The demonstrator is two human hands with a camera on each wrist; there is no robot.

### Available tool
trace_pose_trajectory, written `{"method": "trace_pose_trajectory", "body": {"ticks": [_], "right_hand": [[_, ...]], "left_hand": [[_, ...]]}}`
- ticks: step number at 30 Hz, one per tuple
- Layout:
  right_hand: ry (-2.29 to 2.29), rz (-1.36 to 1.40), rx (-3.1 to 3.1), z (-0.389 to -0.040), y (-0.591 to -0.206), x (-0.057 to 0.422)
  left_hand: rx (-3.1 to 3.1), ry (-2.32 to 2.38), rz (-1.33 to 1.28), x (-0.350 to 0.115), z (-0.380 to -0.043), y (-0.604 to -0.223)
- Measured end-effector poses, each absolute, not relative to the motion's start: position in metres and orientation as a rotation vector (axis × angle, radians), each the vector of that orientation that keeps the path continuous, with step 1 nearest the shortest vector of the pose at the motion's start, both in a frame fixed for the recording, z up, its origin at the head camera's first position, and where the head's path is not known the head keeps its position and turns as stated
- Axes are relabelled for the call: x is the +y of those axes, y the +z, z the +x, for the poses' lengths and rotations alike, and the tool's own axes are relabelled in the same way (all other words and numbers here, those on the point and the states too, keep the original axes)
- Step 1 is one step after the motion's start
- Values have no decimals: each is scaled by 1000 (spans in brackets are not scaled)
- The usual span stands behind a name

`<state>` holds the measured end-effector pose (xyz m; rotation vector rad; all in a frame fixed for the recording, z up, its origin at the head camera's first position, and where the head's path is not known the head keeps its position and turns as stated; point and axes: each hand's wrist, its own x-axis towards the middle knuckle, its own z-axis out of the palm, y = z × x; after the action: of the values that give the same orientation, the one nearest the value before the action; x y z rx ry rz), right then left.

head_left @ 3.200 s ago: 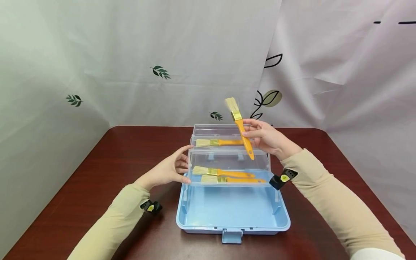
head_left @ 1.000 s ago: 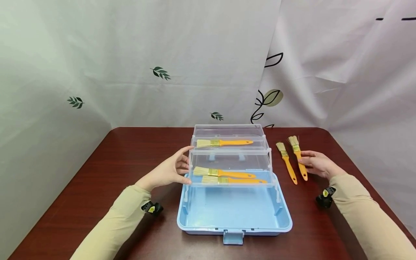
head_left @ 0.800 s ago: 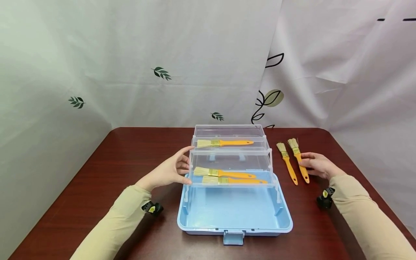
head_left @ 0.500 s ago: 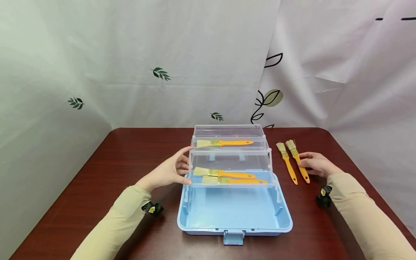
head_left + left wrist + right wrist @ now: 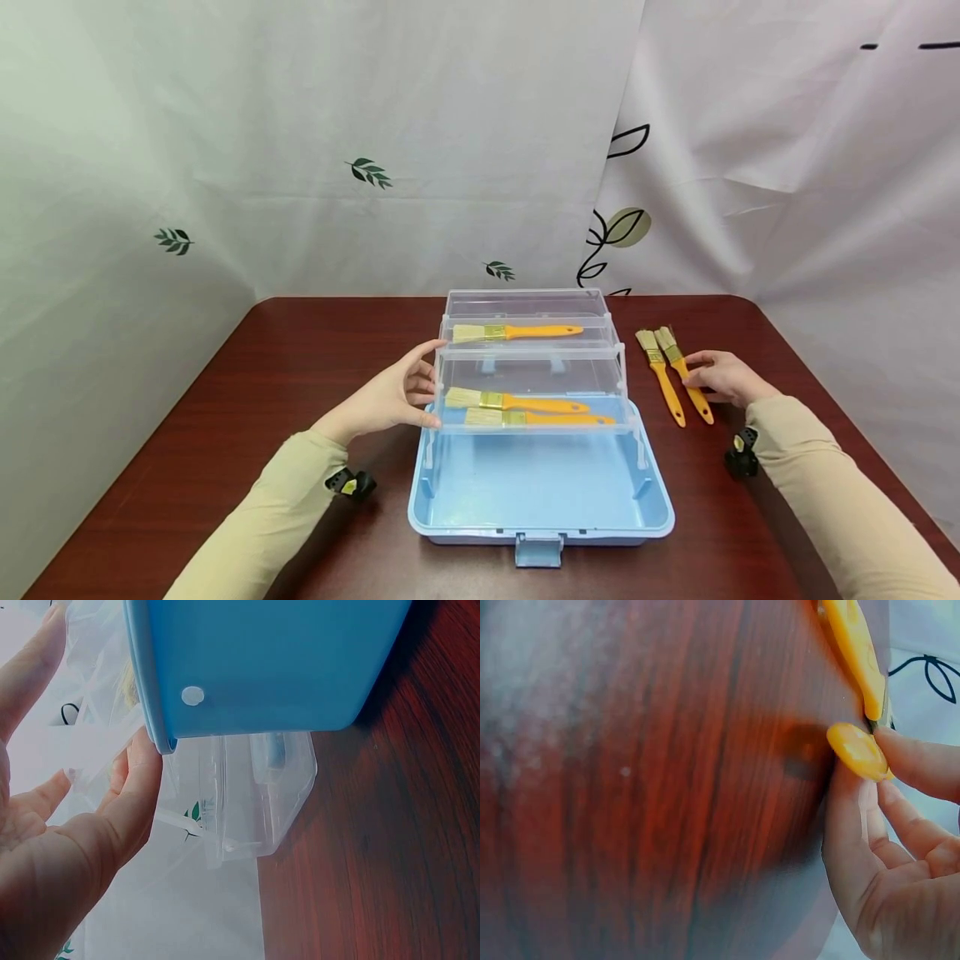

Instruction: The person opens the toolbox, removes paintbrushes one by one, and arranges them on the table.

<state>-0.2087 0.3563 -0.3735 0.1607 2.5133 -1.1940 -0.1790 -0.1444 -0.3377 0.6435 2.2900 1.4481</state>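
Right of the blue box (image 5: 540, 483), on the dark red table (image 5: 315, 358), one brush (image 5: 678, 365) is pinched by its yellow handle between thumb and fingers of the right hand (image 5: 726, 379); whether it is fully supported by the tabletop can't be told. A second brush (image 5: 662, 380) is laid just left of it, bristles likewise pointed away from the person, heads close together, handle ends slightly apart. The clear front tray (image 5: 600, 375) is gripped at its left end by the left hand (image 5: 386, 396), index finger at the upper corner, thumb at the front edge. Two brushes (image 5: 517, 401) are held in that tray, bristles left. A lone brush (image 5: 517, 332) is seated likewise in the clear rear tray (image 5: 597, 338). Latch (image 5: 538, 550) is folded down at box front.
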Motion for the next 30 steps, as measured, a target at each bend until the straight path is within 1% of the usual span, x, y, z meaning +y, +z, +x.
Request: {"method": "trace_pose_trajectory", "body": {"ticks": [30], "right_hand": [[-1188, 269, 2573, -207, -369, 350]], "left_hand": [[2289, 1443, 644, -144, -179, -337]]}}
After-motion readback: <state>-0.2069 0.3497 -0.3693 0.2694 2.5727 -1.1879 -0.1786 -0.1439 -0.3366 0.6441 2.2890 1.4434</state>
